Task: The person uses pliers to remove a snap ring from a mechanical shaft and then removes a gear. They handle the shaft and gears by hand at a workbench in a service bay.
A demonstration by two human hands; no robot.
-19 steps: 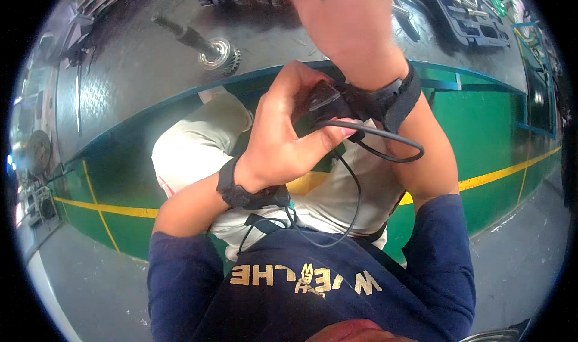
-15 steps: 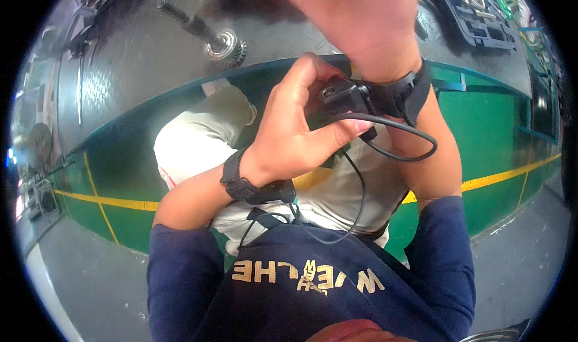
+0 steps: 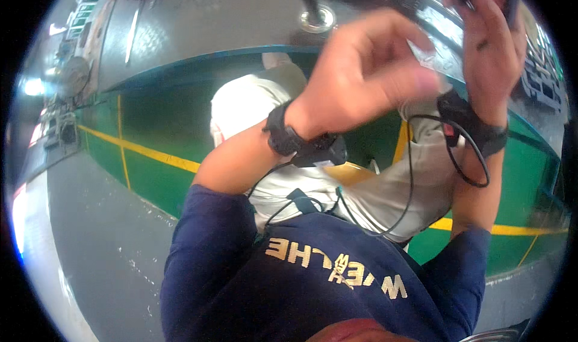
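My left hand [image 3: 370,77], blurred, hovers over my lap with its fingers curved and apart from the thumb, nothing visible between them. A black strapped device [image 3: 283,134] sits on that wrist. At the upper right is my right hand [image 3: 490,50], raised, its fingers curled at a dark shape that I cannot make out. Its wrist carries a black strapped device [image 3: 454,119] with a looping black cable [image 3: 484,176] hanging from it.
A metal bench [image 3: 174,29] with a blue edge spans the top, holding a dark shaft with a silver bearing [image 3: 316,18]. An open gray tool case [image 3: 542,89] lies at right. Below are a green floor [image 3: 156,173] with yellow lines and gray floor [image 3: 96,233].
My left hand has come off the right wrist's device and moved up and right. My right hand has moved rightward and turned. The whole view has shifted, with bench items higher and further right.
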